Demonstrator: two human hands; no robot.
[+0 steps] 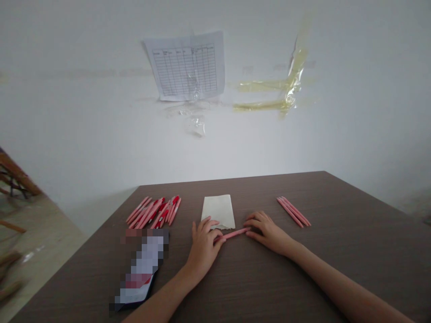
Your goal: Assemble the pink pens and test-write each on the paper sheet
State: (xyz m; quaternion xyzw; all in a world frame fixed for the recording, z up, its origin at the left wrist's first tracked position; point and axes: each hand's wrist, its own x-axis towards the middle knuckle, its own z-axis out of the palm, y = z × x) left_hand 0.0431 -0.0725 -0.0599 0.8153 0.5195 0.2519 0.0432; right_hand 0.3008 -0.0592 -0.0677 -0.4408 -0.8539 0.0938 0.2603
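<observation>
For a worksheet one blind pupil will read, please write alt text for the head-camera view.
A left hand and right hand hold a pink pen by its ends at a brown table, near a cream paper. A jumbled pile of pink pens lies to the left, a smaller, neater group to the right.

Ahead of you, a printed sheet (188, 67) with a ruled grid is taped to the white wall (101, 130), yellowish tape strips (264, 85) to its right. At your left, a partly pixelated phone-like device (143, 269) lies on the brown tabletop (252, 287); beyond the edge, you see wooden furniture (23, 177).
</observation>
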